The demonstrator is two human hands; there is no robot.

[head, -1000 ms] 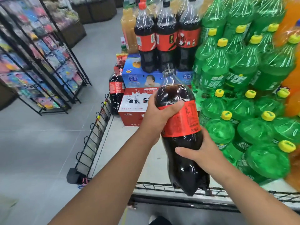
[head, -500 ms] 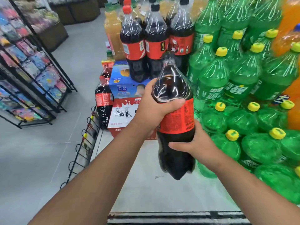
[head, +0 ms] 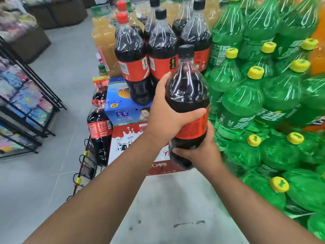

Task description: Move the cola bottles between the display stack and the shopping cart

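I hold a large cola bottle (head: 189, 95) with a black cap and red label upright in front of me. My left hand (head: 163, 117) grips its upper body, thumb across the label. My right hand (head: 198, 152) cups it from below near the base. Just beyond it, the display stack of cola bottles (head: 133, 55) stands on a blue carton (head: 121, 103). The held bottle is close to the stack, level with the stacked bottles' labels. No shopping cart is in view.
Green soda bottles (head: 255, 103) with yellow caps are piled at the right. A red and white carton (head: 126, 143) sits under the blue one. More cola bottles (head: 99, 131) stand on the floor at left, beside a wire rack (head: 82, 166). Black display racks (head: 26, 110) line the far left.
Both hands have lifted the cola bottle up and forward toward the display stack. The cart's rim has dropped out of view at the bottom.
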